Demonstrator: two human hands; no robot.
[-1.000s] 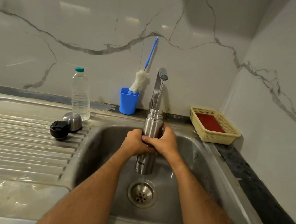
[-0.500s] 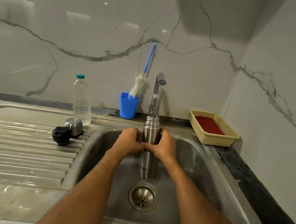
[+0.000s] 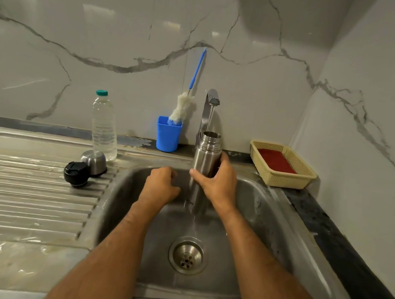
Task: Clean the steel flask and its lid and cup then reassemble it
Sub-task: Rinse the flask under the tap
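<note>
The fingers (image 3: 218, 162) of the right hand (image 3: 219, 182) were curled round the middle of the steel flask (image 3: 205, 155), thumb across its near side, gripping it upright over the sink basin (image 3: 254, 209). The flask's open threaded mouth sat right under the tap (image 3: 211, 100), and a thin stream of water fell from the spout into it. Water also ran down below the flask toward the round drain strainer (image 3: 187, 255).

The left hand (image 3: 160, 184) was just beside the flask, apart from it, with its fingers loosely curled and holding nothing. Both bare forearms reached in from the near edge of the sink.

On the ribbed draining board (image 3: 17, 199) to the left lay the black lid (image 3: 76, 173), and touching it on the far side stood the steel cup (image 3: 94, 162), upside down. Just behind the cup stood a clear plastic water bottle (image 3: 104, 127) with a green cap. A blue holder (image 3: 168, 134) stood on the dark counter left of the tap, with a bottle brush (image 3: 183, 107) in it, white fluffy head low and blue handle leaning against the marble-patterned wall (image 3: 81, 29). To the right of the sink, in the corner, sat a cream plastic basket (image 3: 286, 180) with something flat and red inside it.
</note>
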